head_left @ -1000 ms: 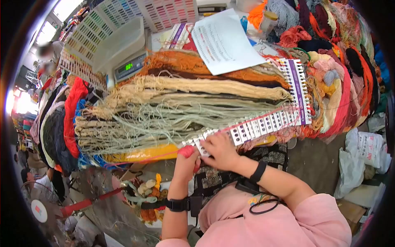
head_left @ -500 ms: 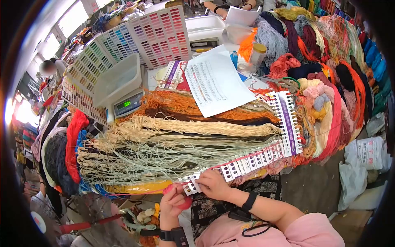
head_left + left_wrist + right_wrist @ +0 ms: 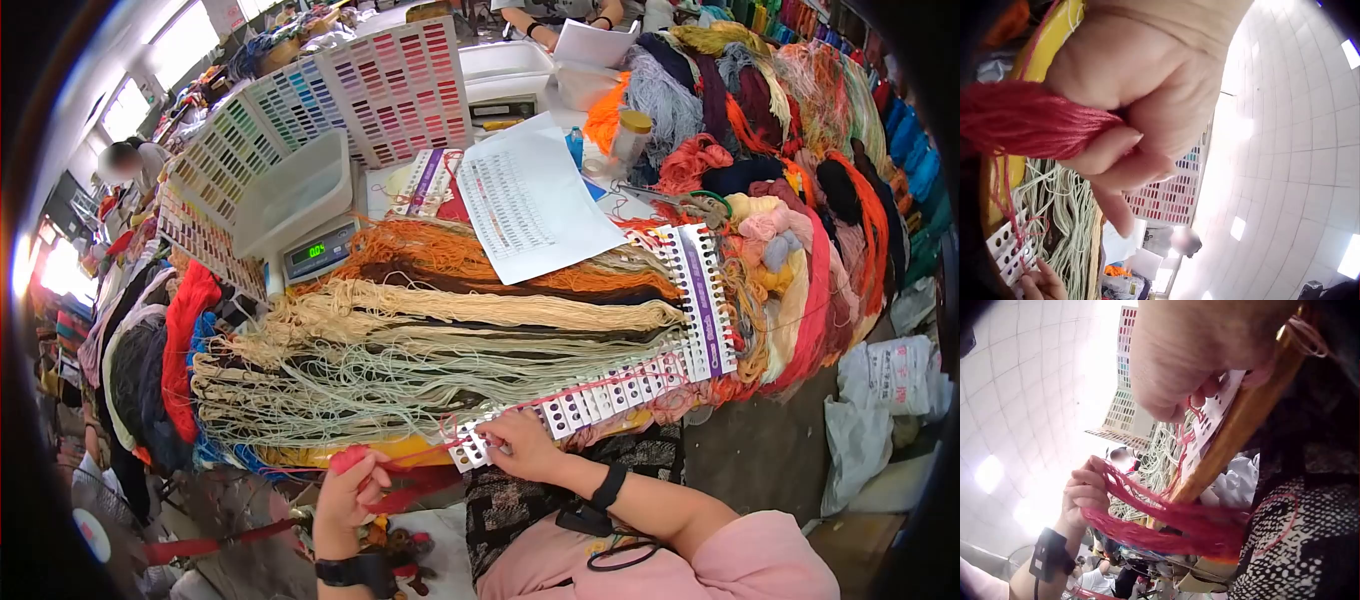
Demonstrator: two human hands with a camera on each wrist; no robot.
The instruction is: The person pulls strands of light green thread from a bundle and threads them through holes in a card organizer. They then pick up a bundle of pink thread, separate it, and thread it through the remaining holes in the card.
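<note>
My left hand (image 3: 350, 490) grips a skein of crimson yarn (image 3: 1029, 122), left of a long white card with punched holes (image 3: 610, 393). In the right wrist view the skein hangs in a long loop from the curled left fingers. Strands of the yarn run across to the card's near end. There my right hand (image 3: 525, 447) pinches the red yarn at the holes, its fingertips right at the card's edge. More red yarn lies along the card toward its far end. The right palm hides part of the card.
Pale green and beige yarn hanks (image 3: 400, 350) cover the table behind the card. A printed sheet (image 3: 530, 200) lies on orange yarn. Behind stand a digital scale (image 3: 320, 250) with a plastic tub (image 3: 295, 195) and a colour chart (image 3: 400, 90). Piled yarn (image 3: 800, 230) fills the right side.
My left hand has moved left, away from the card, drawing the crimson skein with it. My right hand stays at the card's near end. The head view has tilted up since the first frame.
</note>
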